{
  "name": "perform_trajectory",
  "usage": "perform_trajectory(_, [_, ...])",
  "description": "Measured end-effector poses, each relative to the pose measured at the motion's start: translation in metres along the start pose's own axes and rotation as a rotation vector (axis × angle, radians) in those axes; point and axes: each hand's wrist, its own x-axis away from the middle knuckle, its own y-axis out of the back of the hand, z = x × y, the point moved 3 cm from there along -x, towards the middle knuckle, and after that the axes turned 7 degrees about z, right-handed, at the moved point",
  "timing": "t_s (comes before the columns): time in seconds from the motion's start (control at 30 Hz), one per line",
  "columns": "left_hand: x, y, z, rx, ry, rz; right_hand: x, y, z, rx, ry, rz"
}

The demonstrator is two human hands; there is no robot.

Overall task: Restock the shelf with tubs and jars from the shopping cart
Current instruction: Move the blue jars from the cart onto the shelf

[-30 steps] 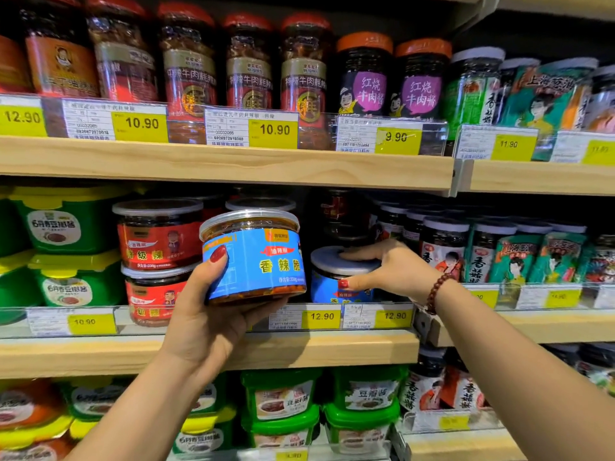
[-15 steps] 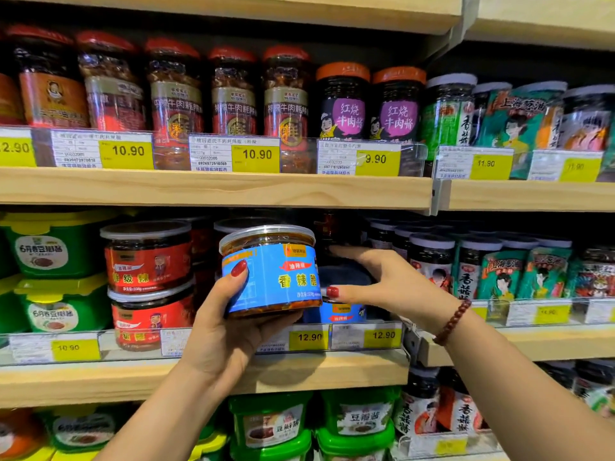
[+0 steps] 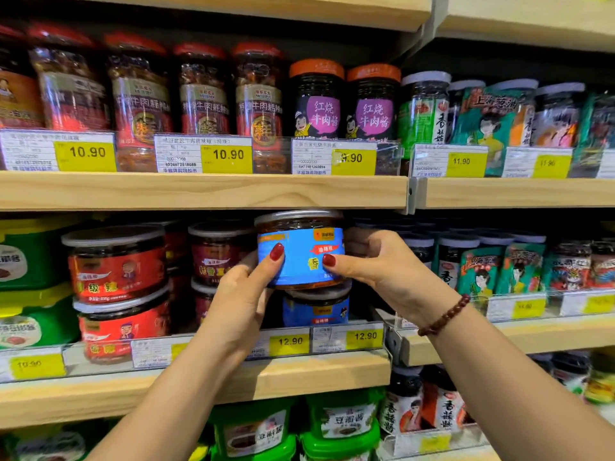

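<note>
Both hands grip a blue-labelled jar [image 3: 301, 251]: left hand [image 3: 243, 294] from below-left, right hand [image 3: 382, 267] on its right side, holding it just above another blue-labelled jar [image 3: 316, 309] on the middle shelf [image 3: 299, 374].

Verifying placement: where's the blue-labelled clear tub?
Head view, centre: left hand and right hand hold the blue-labelled clear tub over a matching tub on the middle shelf.
</note>
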Motion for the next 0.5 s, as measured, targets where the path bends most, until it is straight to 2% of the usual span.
perform_trajectory(0.13, [-0.008, 0.004, 0.002, -0.204, -0.1, -0.048, -0.004, 0.007, -0.005, 0.042, 0.093, -0.153])
perform_trajectory(0.27, [-0.025, 0.005, 0.006, -0.256, -0.163, -0.169, -0.014, 0.01, -0.02, 0.126, 0.156, -0.32])
perform_trajectory(0.4, [-0.033, 0.011, 0.016, -0.268, -0.138, -0.191, -0.015, 0.011, -0.038, 0.17, 0.164, -0.384])
perform_trajectory(0.5, [-0.035, 0.017, 0.025, -0.322, -0.116, -0.172, -0.015, 0.007, -0.053, 0.301, 0.159, -0.416])
